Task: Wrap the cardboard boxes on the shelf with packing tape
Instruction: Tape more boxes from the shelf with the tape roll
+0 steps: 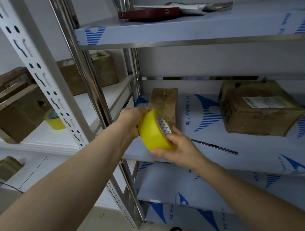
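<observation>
A yellow roll of packing tape (154, 132) is held in front of the steel shelf's middle level (263, 153). My left hand (132, 123) grips its upper left rim. My right hand (179, 148) holds it from below, fingers hooked into the core and thumb along the lower edge. Right behind the roll stands a small upright cardboard box (165, 103), wrapped in brownish tape. A larger taped cardboard box (259, 108) with a white label lies further right on the same level.
A thin dark blade-like tool (214, 146) lies on the shelf near my right wrist. A second yellow tape roll (54, 120) and several cardboard boxes (15, 111) sit on the white rack at left. A maroon case (149, 14) and packets lie on the top shelf.
</observation>
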A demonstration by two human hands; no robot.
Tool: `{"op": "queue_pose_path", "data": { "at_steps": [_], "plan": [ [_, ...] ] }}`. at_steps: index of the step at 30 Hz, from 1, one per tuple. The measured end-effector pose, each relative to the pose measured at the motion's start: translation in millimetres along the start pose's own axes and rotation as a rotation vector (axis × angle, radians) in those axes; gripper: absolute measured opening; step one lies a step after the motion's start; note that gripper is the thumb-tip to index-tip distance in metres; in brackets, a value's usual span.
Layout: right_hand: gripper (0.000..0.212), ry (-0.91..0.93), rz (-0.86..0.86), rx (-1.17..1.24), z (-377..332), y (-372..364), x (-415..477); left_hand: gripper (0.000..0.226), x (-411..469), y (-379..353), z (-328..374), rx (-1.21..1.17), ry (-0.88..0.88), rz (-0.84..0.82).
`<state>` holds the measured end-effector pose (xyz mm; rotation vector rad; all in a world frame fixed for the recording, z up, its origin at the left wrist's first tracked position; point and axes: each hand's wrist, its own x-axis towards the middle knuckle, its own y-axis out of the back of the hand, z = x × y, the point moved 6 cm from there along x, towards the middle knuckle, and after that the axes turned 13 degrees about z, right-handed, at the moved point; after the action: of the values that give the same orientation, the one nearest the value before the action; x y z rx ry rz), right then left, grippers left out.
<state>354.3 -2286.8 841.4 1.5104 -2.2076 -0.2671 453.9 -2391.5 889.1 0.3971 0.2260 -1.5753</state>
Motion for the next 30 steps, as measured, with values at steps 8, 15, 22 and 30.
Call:
{"op": "queue_pose_path", "data": {
  "at_steps": [8,15,22,30],
  "plan": [
    [0.038,-0.244,-0.141,0.072,-40,73,34,0.055,24,8,16,0.010,-0.130,0.219],
    [0.030,-0.261,-0.003,0.067,-34,134,59,0.041,27,6,26,-0.081,-0.156,0.320],
    [0.047,-0.305,0.064,-0.238,-2,152,89,0.036,41,13,6,-0.079,-0.103,0.420],
    [0.043,-0.319,0.016,-0.390,11,145,108,0.026,48,9,-8,-0.086,-0.049,0.468]
  ]
}}
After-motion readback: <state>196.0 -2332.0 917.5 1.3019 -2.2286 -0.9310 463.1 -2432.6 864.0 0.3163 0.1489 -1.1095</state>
